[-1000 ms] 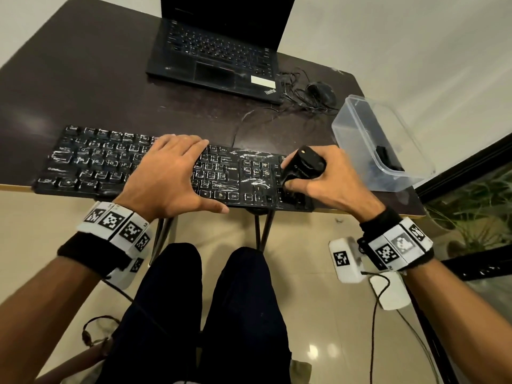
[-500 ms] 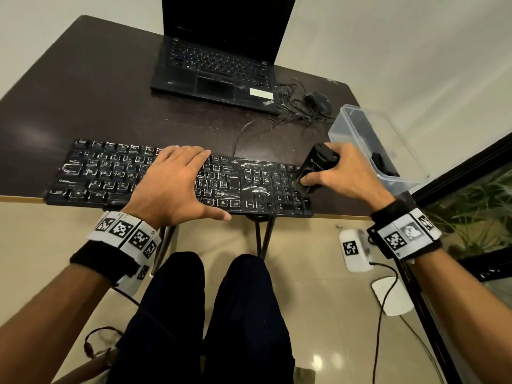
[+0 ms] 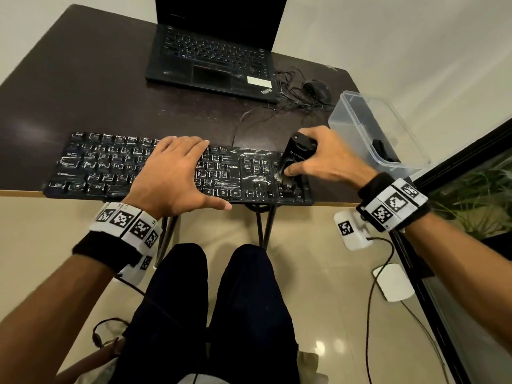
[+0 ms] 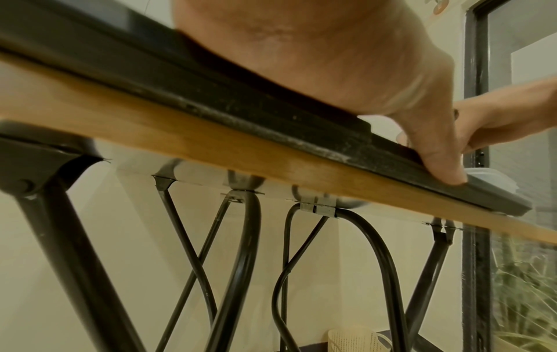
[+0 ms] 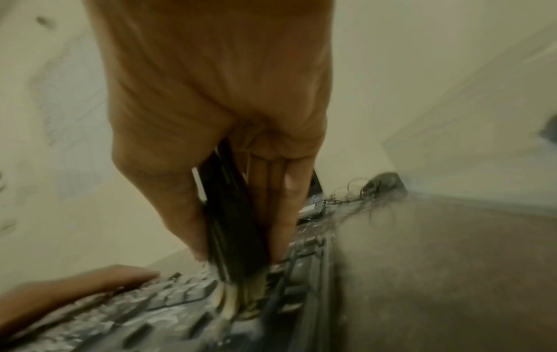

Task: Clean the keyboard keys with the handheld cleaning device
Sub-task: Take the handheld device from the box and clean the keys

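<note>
A black keyboard [image 3: 105,167] smeared with white dust lies along the table's near edge. My left hand [image 3: 171,173] lies flat on its middle keys, fingers straight, thumb [image 4: 437,157] out along the front rim. My right hand [image 3: 318,159] grips a black handheld cleaning device [image 3: 297,151] upright over the number pad. Its pale brush tip [image 5: 238,300] touches the keys at the keyboard's right end. In the right wrist view the device [image 5: 232,214] sits between thumb and fingers, blurred.
An open black laptop [image 3: 210,59] stands at the back of the dark table [image 3: 69,87]. A wired mouse [image 3: 315,90] with tangled cable lies to its right. A clear plastic box [image 3: 379,128] sits at the table's right edge. A glass door and plants are further right.
My right hand has moved the device across the number pad, away from the near edge and now slightly back toward me. The left hand stays flat on the keyboard.
</note>
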A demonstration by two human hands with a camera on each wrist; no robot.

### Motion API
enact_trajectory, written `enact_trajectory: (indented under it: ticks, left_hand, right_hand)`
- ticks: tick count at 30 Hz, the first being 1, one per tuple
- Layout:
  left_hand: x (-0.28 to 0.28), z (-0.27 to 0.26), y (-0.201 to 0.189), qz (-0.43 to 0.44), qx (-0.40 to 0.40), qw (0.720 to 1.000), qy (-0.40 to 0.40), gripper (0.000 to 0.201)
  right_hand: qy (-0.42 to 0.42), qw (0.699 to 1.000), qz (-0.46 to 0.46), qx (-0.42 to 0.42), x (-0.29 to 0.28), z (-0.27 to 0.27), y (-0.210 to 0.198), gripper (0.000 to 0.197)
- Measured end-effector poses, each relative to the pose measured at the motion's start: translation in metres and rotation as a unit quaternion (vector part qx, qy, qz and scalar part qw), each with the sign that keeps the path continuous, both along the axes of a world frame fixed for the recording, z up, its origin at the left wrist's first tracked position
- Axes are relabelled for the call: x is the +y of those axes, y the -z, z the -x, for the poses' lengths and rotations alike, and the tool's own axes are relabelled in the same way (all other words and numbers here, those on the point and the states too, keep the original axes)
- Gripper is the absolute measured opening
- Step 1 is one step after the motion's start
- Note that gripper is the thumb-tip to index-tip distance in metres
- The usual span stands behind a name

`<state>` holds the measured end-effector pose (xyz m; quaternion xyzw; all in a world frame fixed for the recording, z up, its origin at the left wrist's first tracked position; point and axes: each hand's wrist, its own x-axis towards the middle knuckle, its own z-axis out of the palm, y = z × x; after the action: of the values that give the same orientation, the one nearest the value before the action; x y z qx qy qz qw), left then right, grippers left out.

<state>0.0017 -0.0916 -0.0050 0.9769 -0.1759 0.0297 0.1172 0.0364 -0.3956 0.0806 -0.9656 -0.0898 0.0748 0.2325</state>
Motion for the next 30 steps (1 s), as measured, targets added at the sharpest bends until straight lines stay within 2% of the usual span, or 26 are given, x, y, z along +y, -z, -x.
enact_trajectory:
  ticks: [4,7,10,15,19,24,27,30]
  left_hand:
    - [0.000,0.000,-0.001,0.001,-0.004,1.000,0.001,0.152]
    - [0.000,0.001,-0.001,-0.001,-0.005,1.000,0.000,0.153]
    - [-0.001,0.000,0.000,-0.003,-0.003,1.000,0.000,0.153]
    - [0.000,-0.001,0.001,-0.001,-0.004,1.000,0.000,0.152]
    - [-0.001,-0.001,0.001,-0.001,-0.006,1.000,-0.001,0.151]
    - [-0.001,-0.002,0.000,-0.006,-0.005,1.000,-0.001,0.151]
    - [0.000,-0.002,0.000,-0.006,-0.005,1.000,-0.001,0.152]
    - [-0.001,-0.001,-0.001,-0.006,-0.004,1.000,0.000,0.151]
  right_hand:
    - [-0.013,0.999,0.013,-0.036,0.007,0.000,0.003,0.034]
    - [-0.031,0.999,0.013,-0.015,0.007,0.001,0.002,0.035]
    - [0.005,1.000,0.002,-0.020,0.005,-0.005,0.000,0.038]
    - [-0.043,0.999,0.011,-0.003,0.007,0.000,0.002,0.036]
    - [-0.006,0.998,0.005,-0.066,0.002,-0.008,0.007,0.037]
    - [-0.032,0.999,-0.029,-0.027,-0.006,-0.010,0.009,0.037]
    - [-0.007,0.998,-0.011,-0.062,-0.007,-0.013,0.012,0.036]
    - [-0.028,0.996,-0.018,-0.078,0.003,-0.014,0.012,0.036]
